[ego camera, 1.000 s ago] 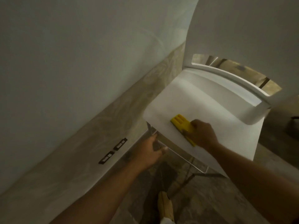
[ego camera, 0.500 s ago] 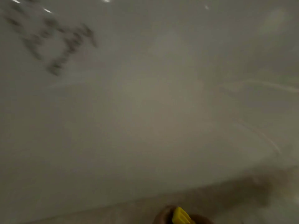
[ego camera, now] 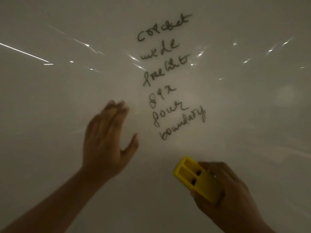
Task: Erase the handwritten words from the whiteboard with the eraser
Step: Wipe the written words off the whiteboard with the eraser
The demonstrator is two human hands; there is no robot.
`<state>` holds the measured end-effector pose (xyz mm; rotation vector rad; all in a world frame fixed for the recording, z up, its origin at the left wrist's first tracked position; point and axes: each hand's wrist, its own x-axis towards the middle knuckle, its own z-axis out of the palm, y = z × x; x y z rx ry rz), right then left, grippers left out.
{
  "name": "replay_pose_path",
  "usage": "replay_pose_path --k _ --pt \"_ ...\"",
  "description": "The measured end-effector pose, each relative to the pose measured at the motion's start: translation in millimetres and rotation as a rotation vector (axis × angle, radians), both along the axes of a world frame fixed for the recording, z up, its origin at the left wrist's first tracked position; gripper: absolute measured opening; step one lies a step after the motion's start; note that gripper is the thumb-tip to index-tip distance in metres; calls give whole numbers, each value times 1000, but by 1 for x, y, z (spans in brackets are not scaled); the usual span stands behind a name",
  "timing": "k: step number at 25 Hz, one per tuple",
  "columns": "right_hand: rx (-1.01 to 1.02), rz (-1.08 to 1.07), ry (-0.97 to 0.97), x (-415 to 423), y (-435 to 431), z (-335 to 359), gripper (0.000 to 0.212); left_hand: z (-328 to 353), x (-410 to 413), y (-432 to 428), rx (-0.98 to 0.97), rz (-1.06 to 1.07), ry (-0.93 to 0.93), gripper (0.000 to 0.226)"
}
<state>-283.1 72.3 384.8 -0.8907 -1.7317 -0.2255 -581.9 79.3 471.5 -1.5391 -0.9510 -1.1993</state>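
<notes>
The whiteboard (ego camera: pixel 58 106) fills the whole view. Several handwritten words (ego camera: pixel 166 78) run down its middle in dark marker, from "cricket" at the top to "boundary" at the bottom. My right hand (ego camera: pixel 223 197) grips a yellow eraser (ego camera: pixel 193 178) at the lower right, just below the last word and apart from the writing. My left hand (ego camera: pixel 109 140) is raised flat with fingers together and thumb out, left of the words; whether it touches the board is unclear.
Bright streaks of reflected light (ego camera: pixel 25 52) cross the upper board on both sides of the writing. The board surface left and right of the words is blank white.
The view swung up from a white chair seat, where my right hand picked up the yellow eraser, to the whiteboard. Both hands now stand raised before the writing.
</notes>
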Motion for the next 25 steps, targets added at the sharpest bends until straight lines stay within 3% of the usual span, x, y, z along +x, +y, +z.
replay_pose_path --k 6,12,17,22,25 --pt "92 -161 -39 -44 7 37 65 12 -41 41 -70 155 -79 72" --pt "223 -297 -322 -63 27 26 58 9 -48 47 -48 190 -39 72" --pt "212 -329 -11 -67 45 55 64 8 -50 50 -22 214 -23 73" --pt "269 -296 -329 -65 41 34 54 6 -52 51 -2 220 -14 72" --pt "202 -390 -97 -51 46 55 61 4 -50 51 -6 211 -32 72"
